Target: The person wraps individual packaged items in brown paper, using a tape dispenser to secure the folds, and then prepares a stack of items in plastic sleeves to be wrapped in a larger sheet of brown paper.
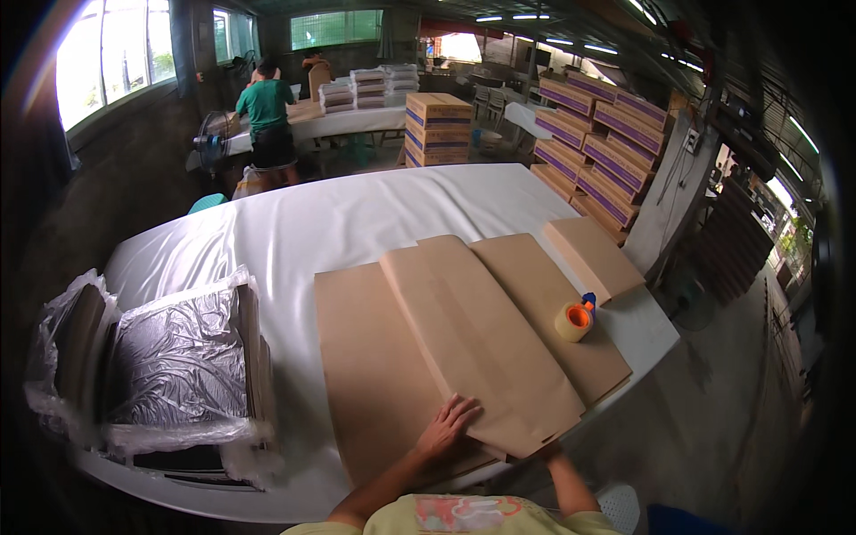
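Broad brown paper (pixel 366 357) lies on the white-covered table in front of me, with a long folded brown paper piece (pixel 477 334) on top of it, running away from me. My left hand (pixel 448 426) rests flat at the left edge of the folded piece, fingers stretched out and apart. At its near right corner is my right hand (pixel 550 451); its fingers are hidden under the paper, so their grip does not show. A tape dispenser (pixel 574 320) with a clear roll, an orange core and a blue part stands on the paper to the right.
A flat brown parcel (pixel 596 259) lies at the table's right edge. To the left are clear-plastic-wrapped stacks (pixel 183 357) of dark sheets. Beyond the white table (pixel 357 201) are stacked cartons (pixel 437 129), a fan (pixel 212 143) and a person (pixel 265 107) in green at another table.
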`<state>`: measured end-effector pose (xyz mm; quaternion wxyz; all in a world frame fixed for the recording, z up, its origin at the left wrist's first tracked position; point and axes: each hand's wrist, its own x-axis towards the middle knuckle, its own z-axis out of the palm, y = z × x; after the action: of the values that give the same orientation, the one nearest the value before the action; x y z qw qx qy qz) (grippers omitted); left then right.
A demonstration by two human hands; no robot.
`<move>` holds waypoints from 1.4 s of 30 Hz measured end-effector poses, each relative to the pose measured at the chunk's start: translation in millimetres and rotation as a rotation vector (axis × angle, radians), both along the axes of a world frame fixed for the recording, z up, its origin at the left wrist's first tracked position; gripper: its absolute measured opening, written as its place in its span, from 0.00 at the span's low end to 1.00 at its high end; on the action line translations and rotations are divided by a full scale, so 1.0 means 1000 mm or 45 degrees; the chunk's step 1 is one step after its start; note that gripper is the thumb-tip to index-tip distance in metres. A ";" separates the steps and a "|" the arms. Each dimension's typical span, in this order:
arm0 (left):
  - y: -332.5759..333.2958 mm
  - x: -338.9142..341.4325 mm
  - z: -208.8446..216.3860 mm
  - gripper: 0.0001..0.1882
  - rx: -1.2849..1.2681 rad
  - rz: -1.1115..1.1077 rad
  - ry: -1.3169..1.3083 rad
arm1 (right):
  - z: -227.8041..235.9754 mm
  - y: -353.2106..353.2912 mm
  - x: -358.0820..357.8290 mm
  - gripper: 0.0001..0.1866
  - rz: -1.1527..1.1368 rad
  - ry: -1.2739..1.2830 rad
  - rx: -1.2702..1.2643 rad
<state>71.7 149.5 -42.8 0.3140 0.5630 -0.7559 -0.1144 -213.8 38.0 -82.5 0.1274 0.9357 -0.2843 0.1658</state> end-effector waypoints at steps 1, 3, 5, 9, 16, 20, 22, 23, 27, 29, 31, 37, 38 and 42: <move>0.000 0.001 0.001 0.33 0.021 -0.006 -0.025 | 0.004 -0.005 0.002 0.23 -0.083 -0.017 0.185; 0.003 0.003 0.002 0.35 -0.005 -0.007 0.081 | 0.010 -0.014 0.006 0.22 -0.178 -0.020 0.414; 0.003 0.005 0.009 0.37 -0.026 -0.019 0.144 | 0.016 -0.024 0.008 0.22 -0.196 -0.013 0.496; 0.005 0.001 0.013 0.39 -0.022 0.011 0.068 | 0.022 -0.028 0.002 0.21 -0.194 -0.010 0.577; 0.008 -0.006 0.018 0.35 0.029 0.058 0.117 | 0.022 -0.033 -0.004 0.19 -0.180 -0.032 0.636; 0.008 -0.003 0.012 0.40 0.000 0.086 -0.014 | 0.022 -0.030 -0.009 0.18 -0.170 -0.046 0.653; 0.009 -0.007 0.017 0.40 0.020 0.095 0.023 | 0.023 -0.029 -0.015 0.17 -0.165 -0.049 0.657; 0.009 -0.009 0.021 0.40 0.030 0.096 0.042 | 0.023 -0.028 -0.016 0.17 -0.165 -0.048 0.660; 0.009 -0.005 0.006 0.39 -0.044 0.148 -0.035 | 0.020 -0.023 -0.016 0.16 -0.129 -0.054 0.655; 0.008 -0.010 0.020 0.39 -0.044 0.164 -0.026 | 0.019 -0.021 -0.018 0.15 -0.122 -0.042 0.644; 0.005 -0.012 0.026 0.39 -0.063 0.189 -0.022 | 0.019 -0.018 -0.022 0.15 -0.106 -0.038 0.630; -0.003 -0.016 0.011 0.29 -0.206 0.222 -0.146 | 0.028 0.015 -0.106 0.13 0.105 0.416 0.747; -0.001 -0.015 0.008 0.30 -0.223 0.224 -0.115 | 0.033 0.005 -0.118 0.13 0.024 -0.169 0.583; 0.006 -0.010 0.002 0.39 -0.177 0.185 0.006 | 0.046 -0.073 -0.140 0.24 -0.566 -1.032 0.573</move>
<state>61.8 156.0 -40.5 0.3617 0.5930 -0.7183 -0.0399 -354.0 -34.7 -36.1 -0.1654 0.7174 -0.5315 0.4189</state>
